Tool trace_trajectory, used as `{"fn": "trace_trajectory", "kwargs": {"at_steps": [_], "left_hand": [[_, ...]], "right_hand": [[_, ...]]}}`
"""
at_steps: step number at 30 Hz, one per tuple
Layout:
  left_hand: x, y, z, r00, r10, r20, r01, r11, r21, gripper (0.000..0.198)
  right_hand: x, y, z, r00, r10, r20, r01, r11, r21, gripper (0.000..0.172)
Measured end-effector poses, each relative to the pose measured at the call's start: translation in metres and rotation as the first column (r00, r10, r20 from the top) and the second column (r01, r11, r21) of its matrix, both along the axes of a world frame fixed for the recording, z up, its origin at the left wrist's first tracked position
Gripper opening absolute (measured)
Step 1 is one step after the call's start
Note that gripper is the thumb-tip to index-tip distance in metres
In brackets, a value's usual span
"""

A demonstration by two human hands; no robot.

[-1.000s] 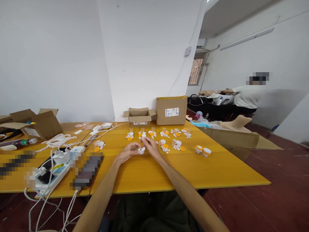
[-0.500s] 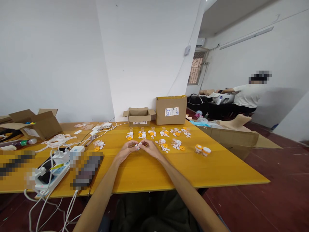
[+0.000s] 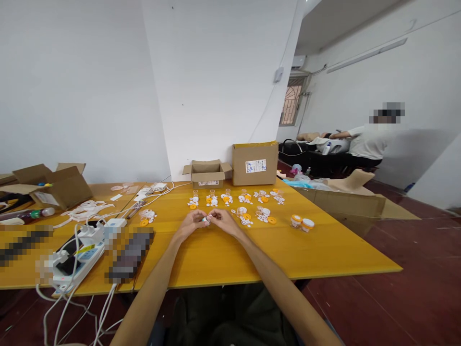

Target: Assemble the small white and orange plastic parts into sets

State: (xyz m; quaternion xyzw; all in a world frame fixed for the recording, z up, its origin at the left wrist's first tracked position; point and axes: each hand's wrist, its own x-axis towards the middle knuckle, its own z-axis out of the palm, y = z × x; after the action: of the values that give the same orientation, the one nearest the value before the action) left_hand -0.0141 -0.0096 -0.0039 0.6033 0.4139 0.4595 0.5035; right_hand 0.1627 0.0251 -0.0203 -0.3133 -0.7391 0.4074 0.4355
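My left hand and my right hand meet over the middle of the table, both closed with their fingertips together. Pinched between them is a small white piece, partly hidden by the fingers; its exact kind does not show. Just beyond the hands, clusters of white discs, orange rings and small clear cups lie in rows. To the right of my right hand are more such parts, with an orange ring among them. Two closed jars with orange-rimmed lids stand farther right.
A small open carton and a larger closed box stand at the table's back. On the left lie a power strip with cables, a dark phone and another open carton. A person sits far right.
My fingers have shifted slightly around the small white piece, which has turned a little. My hands stay in the same place, and the parts on the table have not moved.
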Motion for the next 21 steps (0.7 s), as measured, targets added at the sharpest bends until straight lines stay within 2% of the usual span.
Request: {"fn": "trace_trajectory", "kwargs": {"at_steps": [6, 12, 21], "left_hand": [[0.0, 0.004, -0.003, 0.999, 0.002, -0.046, 0.0, 0.999, 0.032, 0.038], [0.003, 0.003, -0.006, 0.998, -0.011, -0.054, 0.015, 0.997, 0.071, 0.039], [0.006, 0.0, -0.008, 0.995, -0.019, -0.093, 0.029, 0.993, 0.116, 0.04]], "right_hand": [[0.0, 0.003, -0.002, 0.998, 0.048, -0.049, -0.052, 0.996, -0.079, 0.023], [-0.002, 0.004, -0.005, 0.997, 0.063, -0.041, -0.067, 0.993, -0.096, 0.017], [-0.001, -0.009, 0.003, 0.997, -0.007, 0.071, 0.003, 0.999, 0.048, 0.004]]}}
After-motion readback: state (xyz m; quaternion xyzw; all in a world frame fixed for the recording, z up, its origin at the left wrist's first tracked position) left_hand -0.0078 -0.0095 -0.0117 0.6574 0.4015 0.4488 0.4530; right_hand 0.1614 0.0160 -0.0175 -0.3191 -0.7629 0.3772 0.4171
